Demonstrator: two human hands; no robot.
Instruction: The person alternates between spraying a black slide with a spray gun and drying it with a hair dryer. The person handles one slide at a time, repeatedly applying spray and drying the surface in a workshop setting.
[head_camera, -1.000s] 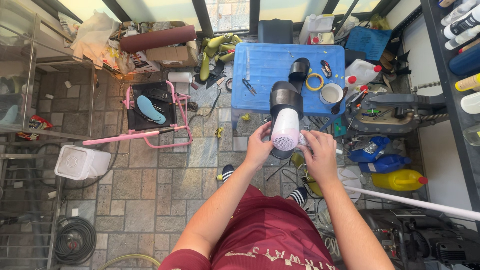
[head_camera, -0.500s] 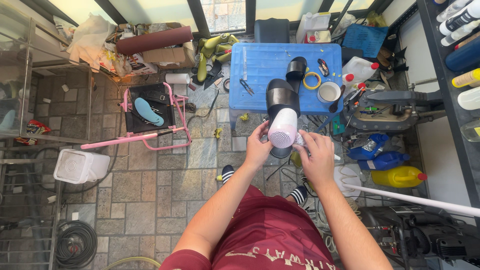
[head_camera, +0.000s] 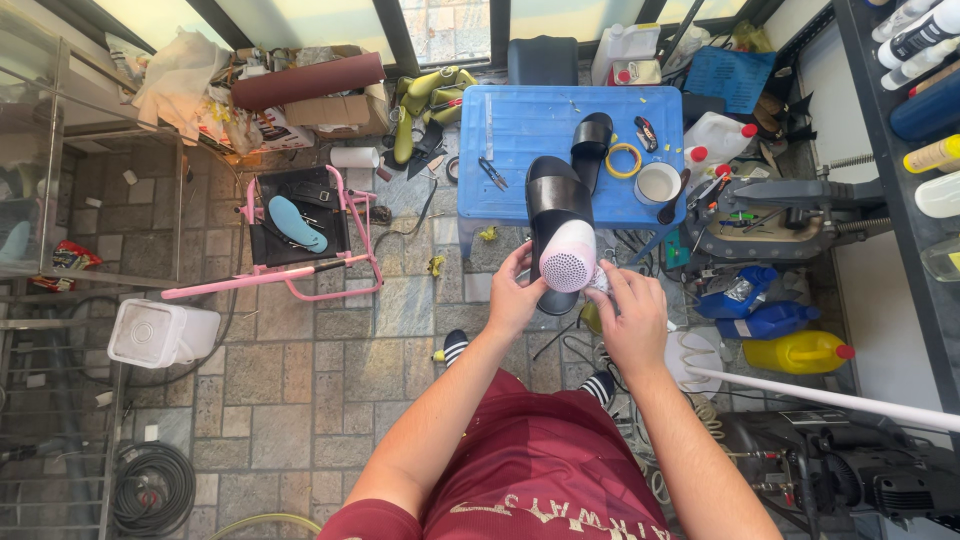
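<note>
The person stands above a tiled floor (head_camera: 330, 340) and holds a black slide sandal (head_camera: 556, 215) in front of the body, with its sole turned up toward the camera and its far end over the near edge of the blue table (head_camera: 520, 130). The left hand (head_camera: 518, 292) grips the near part of the sandal from the left side, and its fingers (head_camera: 517, 262) are curled around the edge and pressed against it. A white heel piece with a field of small dots (head_camera: 568, 256) lies on the near part of the sole, touching it. The right hand (head_camera: 630, 312) is just beside the sandal on the right; its fingers (head_camera: 603, 277) are bent and close together near a small shiny object at the sandal's edge, but I cannot tell if they pinch it or only touch it. On the table lies a second black sandal (head_camera: 592, 146), and near it a yellow ring of tape (head_camera: 624, 160), a white round cup (head_camera: 657, 183) and small pliers (head_camera: 494, 174). To the left of the table stands a pink metal frame (head_camera: 300, 275) with a light blue insole (head_camera: 296, 224) on its black top. On the floor at the right there are blue bottles (head_camera: 745, 305) and a yellow canister (head_camera: 795, 352), and at the left a white plastic box (head_camera: 160, 333). The person wears a dark red shirt (head_camera: 540, 460) and striped socks (head_camera: 455, 347).
</note>
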